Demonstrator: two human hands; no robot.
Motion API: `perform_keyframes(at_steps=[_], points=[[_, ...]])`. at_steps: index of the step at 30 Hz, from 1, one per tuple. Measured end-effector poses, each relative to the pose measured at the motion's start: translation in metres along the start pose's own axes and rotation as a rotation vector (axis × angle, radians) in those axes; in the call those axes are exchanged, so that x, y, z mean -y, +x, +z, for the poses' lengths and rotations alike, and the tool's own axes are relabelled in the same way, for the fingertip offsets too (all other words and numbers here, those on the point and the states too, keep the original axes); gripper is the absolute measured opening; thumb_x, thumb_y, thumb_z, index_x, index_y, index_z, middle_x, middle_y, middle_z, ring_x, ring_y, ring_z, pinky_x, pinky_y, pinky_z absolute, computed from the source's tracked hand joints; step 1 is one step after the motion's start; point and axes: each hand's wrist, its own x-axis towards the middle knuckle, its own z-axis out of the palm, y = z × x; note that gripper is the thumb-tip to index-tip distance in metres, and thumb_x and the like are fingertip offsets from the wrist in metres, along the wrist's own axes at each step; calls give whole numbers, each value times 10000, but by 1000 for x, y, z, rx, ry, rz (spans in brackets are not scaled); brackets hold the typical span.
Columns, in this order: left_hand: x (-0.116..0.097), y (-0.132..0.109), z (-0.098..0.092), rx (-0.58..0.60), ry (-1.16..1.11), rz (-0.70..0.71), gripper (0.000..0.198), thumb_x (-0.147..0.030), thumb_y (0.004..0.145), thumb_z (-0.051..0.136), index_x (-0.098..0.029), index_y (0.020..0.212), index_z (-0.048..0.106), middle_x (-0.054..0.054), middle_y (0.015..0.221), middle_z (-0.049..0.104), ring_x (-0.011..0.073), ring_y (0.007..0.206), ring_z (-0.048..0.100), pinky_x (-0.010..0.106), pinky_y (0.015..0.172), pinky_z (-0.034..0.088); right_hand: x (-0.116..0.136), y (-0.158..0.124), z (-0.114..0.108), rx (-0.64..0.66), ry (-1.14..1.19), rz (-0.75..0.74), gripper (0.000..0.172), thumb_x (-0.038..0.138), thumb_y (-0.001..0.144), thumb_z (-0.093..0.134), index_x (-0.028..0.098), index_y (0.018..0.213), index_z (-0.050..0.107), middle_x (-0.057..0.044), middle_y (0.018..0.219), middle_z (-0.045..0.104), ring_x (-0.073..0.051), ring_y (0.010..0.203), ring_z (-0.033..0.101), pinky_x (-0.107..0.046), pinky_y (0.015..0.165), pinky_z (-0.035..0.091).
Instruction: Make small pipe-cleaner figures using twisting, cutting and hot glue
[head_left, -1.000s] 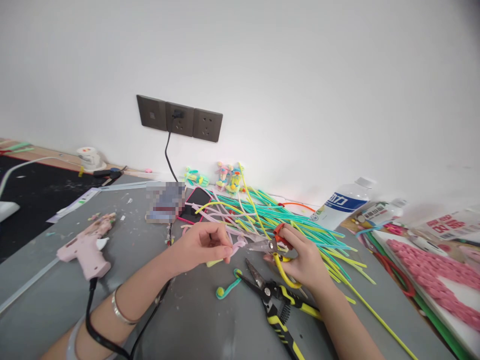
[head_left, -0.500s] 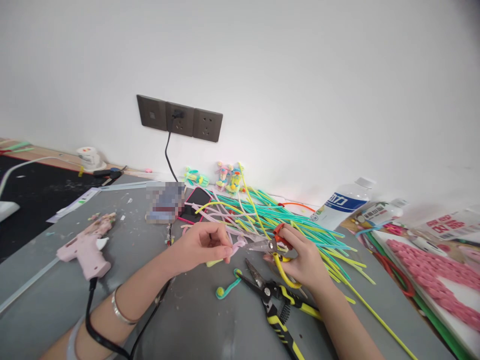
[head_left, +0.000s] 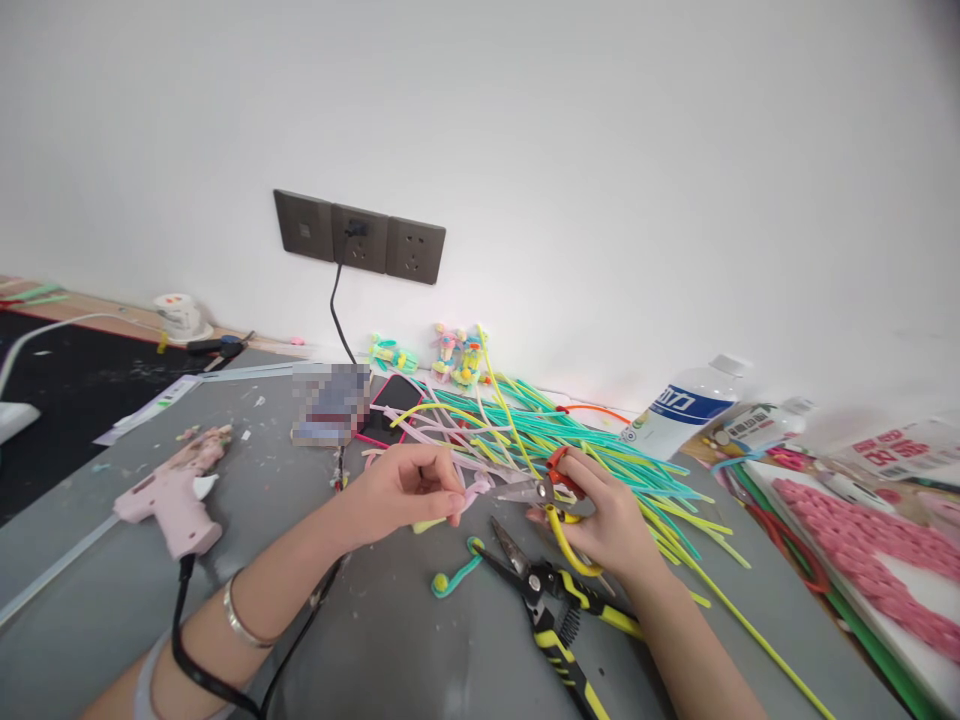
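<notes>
My left hand (head_left: 401,490) pinches a small pink pipe-cleaner piece (head_left: 474,494) just above the grey table (head_left: 375,640). My right hand (head_left: 604,520) grips scissors (head_left: 541,493) with a red and a yellow handle loop; their blades point left at the pink piece. A pile of teal, yellow and pink pipe cleaners (head_left: 540,435) lies behind both hands. In front of the hands lie a teal piece with a yellow ball end (head_left: 452,577) and black-and-yellow wire cutters (head_left: 551,610).
A pink glue gun (head_left: 174,490) lies at left, its black cord running under my left arm. A phone (head_left: 390,405), small finished figures (head_left: 450,355), a water bottle (head_left: 686,405) and a board with pink pieces (head_left: 862,550) stand around. Wall sockets (head_left: 358,237) are behind.
</notes>
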Motion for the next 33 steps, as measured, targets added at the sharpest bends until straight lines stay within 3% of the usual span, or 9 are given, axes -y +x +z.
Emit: perform_keyframes(at_steps=[20,33], points=[[0,0,1,-17,6,-7,318,-377,792,748,-159,691,540,11,662,621,90,560,468,220,527,350,0,1,1,5,9,8,220,295,792,706,230,883,516,-23,816,569,-178,693,551,-250,604,428],[-5,3,1,-290,58,158,216,-280,774,738,-175,681,573,-20,674,592,112,644,560,239,645,463,0,2,1,-60,-15,49,239,297,810,672,236,806,441,-8,800,530,-159,647,479,-248,567,373]])
